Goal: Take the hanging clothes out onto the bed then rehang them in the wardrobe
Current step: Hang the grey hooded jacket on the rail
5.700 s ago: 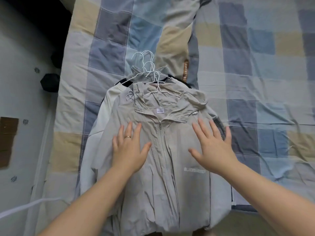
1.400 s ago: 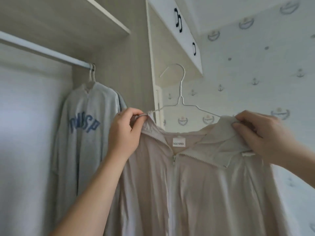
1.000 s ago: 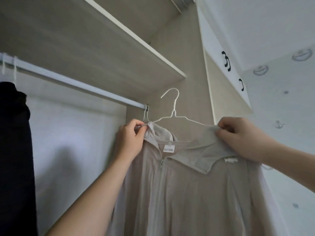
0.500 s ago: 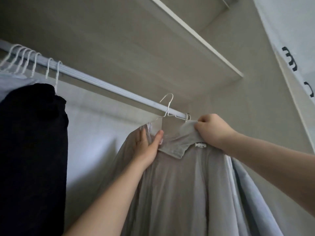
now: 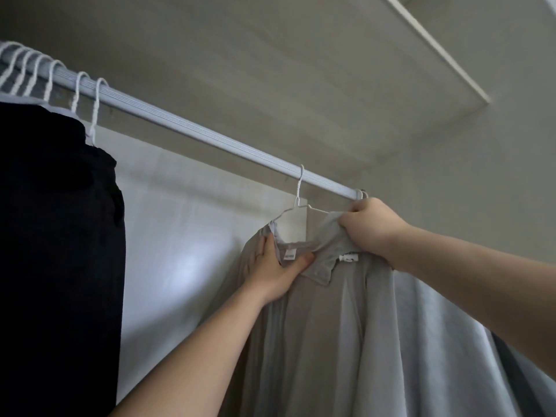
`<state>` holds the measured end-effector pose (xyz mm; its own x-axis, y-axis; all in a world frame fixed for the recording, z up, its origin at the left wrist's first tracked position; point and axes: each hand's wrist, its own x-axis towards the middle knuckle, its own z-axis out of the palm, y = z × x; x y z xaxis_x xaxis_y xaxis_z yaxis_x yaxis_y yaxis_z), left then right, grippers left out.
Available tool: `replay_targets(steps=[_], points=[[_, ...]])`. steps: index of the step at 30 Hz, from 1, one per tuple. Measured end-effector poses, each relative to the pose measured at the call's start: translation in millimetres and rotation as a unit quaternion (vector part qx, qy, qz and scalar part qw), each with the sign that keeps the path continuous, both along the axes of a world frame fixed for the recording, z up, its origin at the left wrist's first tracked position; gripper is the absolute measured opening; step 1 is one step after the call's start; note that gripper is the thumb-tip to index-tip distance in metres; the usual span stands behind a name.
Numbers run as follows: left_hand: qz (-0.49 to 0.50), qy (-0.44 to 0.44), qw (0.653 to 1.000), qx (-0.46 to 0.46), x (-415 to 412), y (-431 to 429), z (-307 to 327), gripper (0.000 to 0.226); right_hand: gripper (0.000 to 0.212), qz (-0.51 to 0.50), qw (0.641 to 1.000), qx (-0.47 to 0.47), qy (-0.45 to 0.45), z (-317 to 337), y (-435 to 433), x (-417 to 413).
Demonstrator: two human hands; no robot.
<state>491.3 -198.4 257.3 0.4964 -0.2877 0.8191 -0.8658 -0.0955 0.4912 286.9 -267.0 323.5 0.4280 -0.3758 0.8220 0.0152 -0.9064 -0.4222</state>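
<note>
Wardrobe space fills the view from below. A pale ribbed rail [image 5: 210,136] runs under a wooden shelf [image 5: 301,55], with a bunch of white hanger hooks [image 5: 30,70] crowded at its left end above a black garment [image 5: 54,236].

Near the rail's right end is the grey jacket [image 5: 316,326], on a white wire hanger [image 5: 298,203] whose hook sits over the rail. The garment looks hung, though not yet let go.

The left hand [image 5: 276,266] pinches the collar beside the neck label [image 5: 289,254], with the thumb in front and the fingers tucked behind the fabric. The right hand [image 5: 373,230] is curled tight round a bunch of cloth at the other shoulder, just under the rail. Holding both shoulders probably takes the jacket's weight off the thin wire, so the hook can settle and the collar stays on the hanger's arms.

A pale garment [image 5: 451,341] hangs just behind, at the far right. The jacket sits in the gap between it and the dark clothes, well apart from the latter.

What likely remains is to straighten the collar and release.
</note>
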Motion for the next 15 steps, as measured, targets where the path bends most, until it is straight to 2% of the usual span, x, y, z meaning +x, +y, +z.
replay_targets(steps=[4, 7, 9, 11, 13, 15], points=[[0.013, -0.024, 1.0, 0.006, 11, -10, -6, 0.132, 0.02, 0.007, 1.0, -0.003, 0.01, -6, -10, 2], [0.037, -0.069, 0.997, -0.002, 17, -16, -3, 0.135, 0.021, -0.091, 0.986, -0.133, 0.046, -9, -19, 1], [0.05, -0.096, 0.994, -0.008, 20, -19, 3, 0.133, 0.03, -0.166, 0.944, -0.28, 0.049, -13, -25, -2], [0.053, -0.1, 0.994, 0.006, 21, -23, 7, 0.14, 0.045, -0.247, 0.876, -0.412, 0.039, -17, -31, -6], [0.046, -0.092, 0.994, 0.021, 21, -27, 10, 0.146, 0.062, -0.298, 0.826, -0.473, 0.074, -17, -36, -10], [0.035, -0.098, 0.994, 0.025, 22, -34, 14, 0.147, 0.075, -0.325, 0.804, -0.48, 0.134, -14, -43, -11]])
